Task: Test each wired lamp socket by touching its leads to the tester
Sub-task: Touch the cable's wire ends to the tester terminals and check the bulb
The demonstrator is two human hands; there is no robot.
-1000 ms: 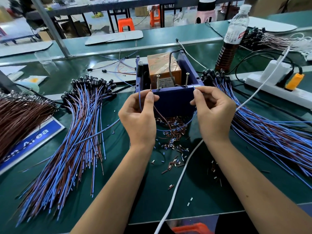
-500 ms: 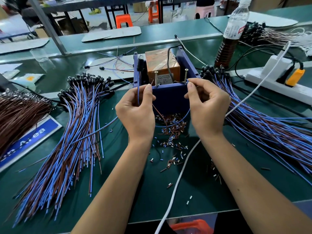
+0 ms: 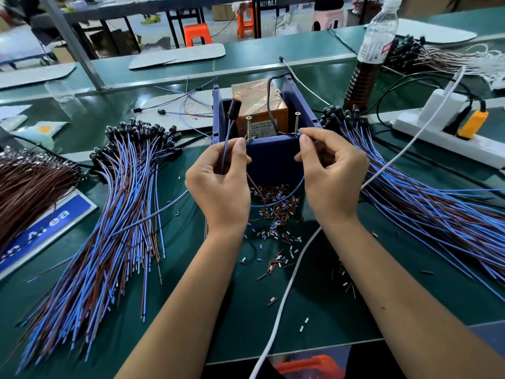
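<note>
A factory assembly workshop is indicated: long green benches, bundled wired sockets, cut insulation scraps, plastic stools.

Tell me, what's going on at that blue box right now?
Left hand pinches brown lead at left screw. Right hand pinches blue lead at right screw. Lamp socket glowing. Nothing blocking.

socket on the tester, bulb's glowing

Black lamp socket stands upright just left of the blue tester, its blue and brown leads touching the tester's two screws.
</note>
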